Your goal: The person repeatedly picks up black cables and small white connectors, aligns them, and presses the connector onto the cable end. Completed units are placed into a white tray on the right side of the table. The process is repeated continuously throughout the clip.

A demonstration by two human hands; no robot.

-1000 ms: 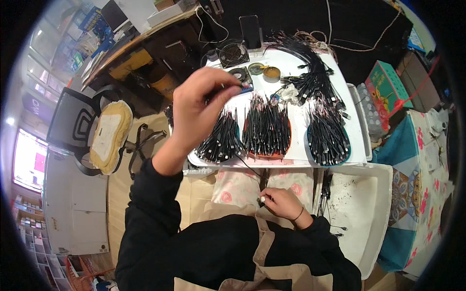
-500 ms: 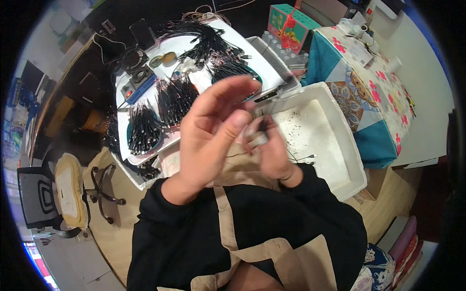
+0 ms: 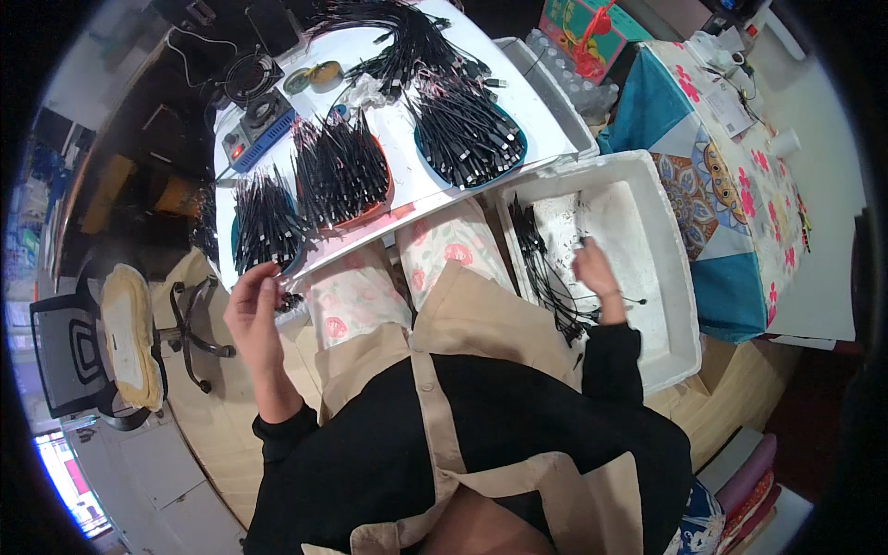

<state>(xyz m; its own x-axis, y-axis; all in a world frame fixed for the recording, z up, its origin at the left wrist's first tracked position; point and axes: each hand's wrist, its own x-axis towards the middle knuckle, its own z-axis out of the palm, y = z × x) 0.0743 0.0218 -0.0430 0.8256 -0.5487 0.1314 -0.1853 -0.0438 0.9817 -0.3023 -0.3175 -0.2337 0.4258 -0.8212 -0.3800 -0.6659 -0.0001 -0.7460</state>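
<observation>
My left hand [image 3: 254, 319] is at the near edge of the leftmost bundle of black cables [image 3: 266, 231]. Its fingers are bent, with the thumb a little apart from them, and I make out nothing between them. Over the white foam box [image 3: 686, 305] on the right, my right hand [image 3: 597, 273] has its fingers drawn together at a thin dark cable [image 3: 581, 220], partly blurred. More loose black cables [image 3: 546, 268] lie along the box's left side. Two further cable bundles, one in an orange-rimmed bowl [image 3: 347, 176] and one in a teal bowl [image 3: 467, 134], stand on the white tabletop.
A larger heap of black cables [image 3: 398, 37] lies at the back of the table. A blue boxed device with a knob [image 3: 264, 134] and small round tins [image 3: 324, 74] sit to the left. A flowered cloth-covered table [image 3: 740, 185] borders the box; an office chair [image 3: 129, 342] stands far left.
My hands have parted from in front of my chest. The left has gone to the leftmost cable bundle, the right to the foam box. The view has tilted, revealing my lap.
</observation>
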